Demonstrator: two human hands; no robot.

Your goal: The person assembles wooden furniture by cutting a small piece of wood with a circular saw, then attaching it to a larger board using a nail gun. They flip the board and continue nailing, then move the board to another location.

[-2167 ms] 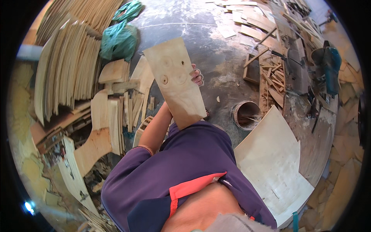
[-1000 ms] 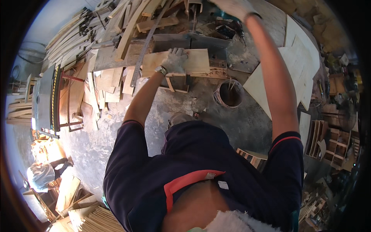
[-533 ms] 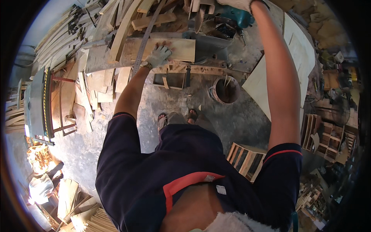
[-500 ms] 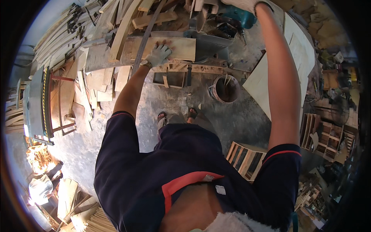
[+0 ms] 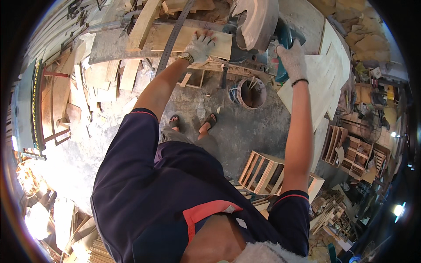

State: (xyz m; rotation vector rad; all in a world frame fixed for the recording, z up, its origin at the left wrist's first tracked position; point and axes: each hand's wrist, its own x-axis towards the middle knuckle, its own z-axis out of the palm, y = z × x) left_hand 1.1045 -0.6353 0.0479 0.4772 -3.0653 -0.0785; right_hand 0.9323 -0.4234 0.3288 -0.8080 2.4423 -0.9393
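My left hand [image 5: 199, 49], in a pale glove with bare fingertips, lies flat with spread fingers on a light wooden board [image 5: 223, 44]. The board rests on the saw bench, its right end beside the miter saw [image 5: 258, 24]. A long metal ruler [image 5: 172, 41] crosses the board to the left of this hand. My gloved right hand [image 5: 293, 61] is closed round the saw's teal handle [image 5: 283, 72]. The saw's grey guard stands over the bench, and part of the toothed blade shows just right of the board's end.
Below the bench stands a bucket [image 5: 233, 94] with sticks in it. Plywood sheets [image 5: 320, 83] lean at the right. A slatted wooden crate [image 5: 262, 173] is on the floor near my right side. Loose boards [image 5: 129, 74] stand to the left.
The saw head has come down and toward me with my right hand on its handle. My left hand stays flat on the board. The whole view has shifted somewhat.
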